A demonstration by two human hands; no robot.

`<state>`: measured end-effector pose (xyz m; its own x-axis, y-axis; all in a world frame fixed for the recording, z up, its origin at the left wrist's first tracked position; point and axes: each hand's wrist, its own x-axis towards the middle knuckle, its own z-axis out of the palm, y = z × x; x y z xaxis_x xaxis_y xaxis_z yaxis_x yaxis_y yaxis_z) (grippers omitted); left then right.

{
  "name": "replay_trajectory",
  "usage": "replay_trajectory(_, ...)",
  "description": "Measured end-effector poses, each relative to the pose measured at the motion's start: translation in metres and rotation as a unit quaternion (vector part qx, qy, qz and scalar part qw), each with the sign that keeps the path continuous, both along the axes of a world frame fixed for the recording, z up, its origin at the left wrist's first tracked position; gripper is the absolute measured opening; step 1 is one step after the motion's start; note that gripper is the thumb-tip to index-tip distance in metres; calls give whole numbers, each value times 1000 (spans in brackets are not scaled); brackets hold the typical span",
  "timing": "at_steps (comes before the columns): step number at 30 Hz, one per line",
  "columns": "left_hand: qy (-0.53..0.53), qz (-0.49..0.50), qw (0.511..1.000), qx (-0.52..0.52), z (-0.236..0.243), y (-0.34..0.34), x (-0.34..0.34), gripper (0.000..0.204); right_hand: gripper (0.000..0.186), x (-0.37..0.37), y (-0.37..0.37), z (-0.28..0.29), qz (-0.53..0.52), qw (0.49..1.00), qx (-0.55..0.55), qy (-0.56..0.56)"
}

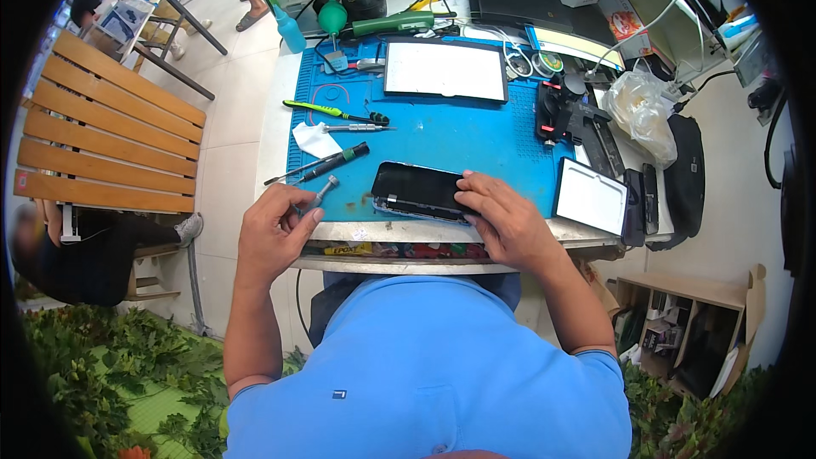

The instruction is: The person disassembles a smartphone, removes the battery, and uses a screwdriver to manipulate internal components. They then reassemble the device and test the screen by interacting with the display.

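Observation:
A smartphone (418, 189) with a black screen lies near the front edge of the blue mat, tilted a little. Along its lower left edge, some inner parts show beside the frame. My right hand (510, 219) grips the phone's right end, fingers on the glass and thumb at the near side. Left of the phone, my left hand (279, 225) is closed in a pinch around a small grey screwdriver (327, 188); its lower end is hidden by the fingers. Just beyond lie a dark green-handled screwdriver (338, 161), a silver screwdriver (357, 127), green tweezers or brush (316, 109) and a white tissue (314, 141).
A white-topped tray (444, 70) stands at the mat's back, a smaller white panel (592, 195) at right. A black clamp-like stand (565, 110) and plastic bag (642, 115) fill the right side. A blue bottle (290, 30) stands back left. A wooden slatted bench (115, 123) is beyond.

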<state>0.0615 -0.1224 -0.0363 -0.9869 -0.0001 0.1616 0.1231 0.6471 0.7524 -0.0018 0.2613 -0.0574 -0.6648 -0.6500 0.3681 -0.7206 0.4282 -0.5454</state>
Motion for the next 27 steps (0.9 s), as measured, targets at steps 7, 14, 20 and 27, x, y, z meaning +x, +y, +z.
replay_trajectory(7, 27, -12, 999, -21, 2, 8, -12, 21, 45, 11, -5, -2, -5, 1000, 10, -14)
replay_trajectory(14, 11, -26, 999, -19, -2, 12, -20, 22, 43, 8, 1, 0, -21, 997, 39, -68)
replay_trajectory(20, 6, -48, 997, -63, 14, 12, -33, 24, 50, 0, -10, 16, -32, 985, 126, -112)
replay_trajectory(27, 15, -14, 996, -84, 6, -3, -27, 23, 64, -28, -20, 35, 5, 972, 174, -159)
